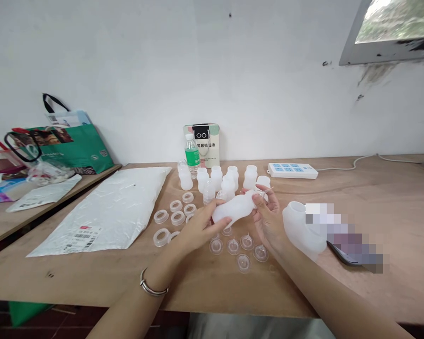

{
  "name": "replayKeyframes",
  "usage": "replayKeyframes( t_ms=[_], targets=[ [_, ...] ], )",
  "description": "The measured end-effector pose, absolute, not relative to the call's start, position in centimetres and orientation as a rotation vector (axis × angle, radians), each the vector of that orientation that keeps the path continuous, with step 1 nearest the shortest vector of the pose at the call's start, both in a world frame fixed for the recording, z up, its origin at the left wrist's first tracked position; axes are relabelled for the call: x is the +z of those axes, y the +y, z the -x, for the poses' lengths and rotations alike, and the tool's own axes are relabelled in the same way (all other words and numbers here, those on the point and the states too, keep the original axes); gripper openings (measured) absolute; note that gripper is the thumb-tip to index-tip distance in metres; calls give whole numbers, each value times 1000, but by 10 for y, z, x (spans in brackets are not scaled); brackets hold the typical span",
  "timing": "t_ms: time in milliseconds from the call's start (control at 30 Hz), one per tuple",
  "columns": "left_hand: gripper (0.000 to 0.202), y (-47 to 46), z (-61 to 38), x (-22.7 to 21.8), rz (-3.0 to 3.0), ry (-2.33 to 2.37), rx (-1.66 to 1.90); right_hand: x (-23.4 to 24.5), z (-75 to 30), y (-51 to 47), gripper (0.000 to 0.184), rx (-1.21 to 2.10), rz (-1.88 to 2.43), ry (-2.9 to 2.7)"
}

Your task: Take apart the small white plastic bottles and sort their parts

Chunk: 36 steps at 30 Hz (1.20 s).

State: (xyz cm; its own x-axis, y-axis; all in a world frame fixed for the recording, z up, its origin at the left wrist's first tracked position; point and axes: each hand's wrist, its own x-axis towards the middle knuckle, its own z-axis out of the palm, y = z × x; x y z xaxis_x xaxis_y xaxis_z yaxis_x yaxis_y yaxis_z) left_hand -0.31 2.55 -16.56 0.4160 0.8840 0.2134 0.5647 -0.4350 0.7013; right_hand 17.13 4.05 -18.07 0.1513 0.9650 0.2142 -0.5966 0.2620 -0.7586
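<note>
Bottle [235, 210], long axis slanted, points its neck up rightward; left hand [203, 223] clasps the body, right hand [268, 216] the neck.

Left hand [207, 221]: bare, with slim fingers and a slim thumb.
Right hand [268, 212]: bare also, the fingers of similar slim shape.
Bracelet [150, 289]: worn around the left forearm [125, 310], behind the fingers and past the wrist; it is narrow, curved, of silver-coloured shiny metal with darker lines. Its fine pattern is too small to tell.
Right forearm [325, 287]: uncovered, from behind the fingers until the lower edge of the view.
Lap: pale greyish cloth [254, 327], which looks like clothing, well below the fingers.
</note>
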Motion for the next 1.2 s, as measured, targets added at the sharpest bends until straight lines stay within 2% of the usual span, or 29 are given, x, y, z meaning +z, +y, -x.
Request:
replayKeyframes(
  t_ms=[67,167,200,333,400,533,700,800,867,1033,1200],
  targets=[
    [43,25,3,-166,-2182,1209,774,-180,-170,39,45,1203,594,-802],
    [62,26,4,-167,-2177,1177,809,-179,-169,36,50,1201,607,-849],
    [63,26,5,-166,-2152,1155,789,-180,-168,36,50,1210,604,-871],
    [35,25,4,-159,-2100,1065,699,-181,-167,34,53,1242,587,-951],
    [29,24,1,-158,-2117,1107,746,-182,-166,33,51,1222,590,-1005],
    [33,23,-3,-163,-2112,1205,923,-187,-164,33,43,1117,651,-1067],
    [47,22,-4,-164,-2004,1069,802,-191,-164,33,47,1198,553,-1133],
    [41,23,-3,-162,-1931,949,721,-189,-164,31,48,1244,502,-1155],
    [42,24,-3,-163,-1883,902,760,-187,-164,29,43,1309,476,-1184],
    [37,25,-4,-171,-1974,1071,901,-185,-161,25,31,1303,541,-1211],
    [41,25,-5,-174,-1933,1043,935,-188,-160,24,34,1334,499,-1188]
  ],
)
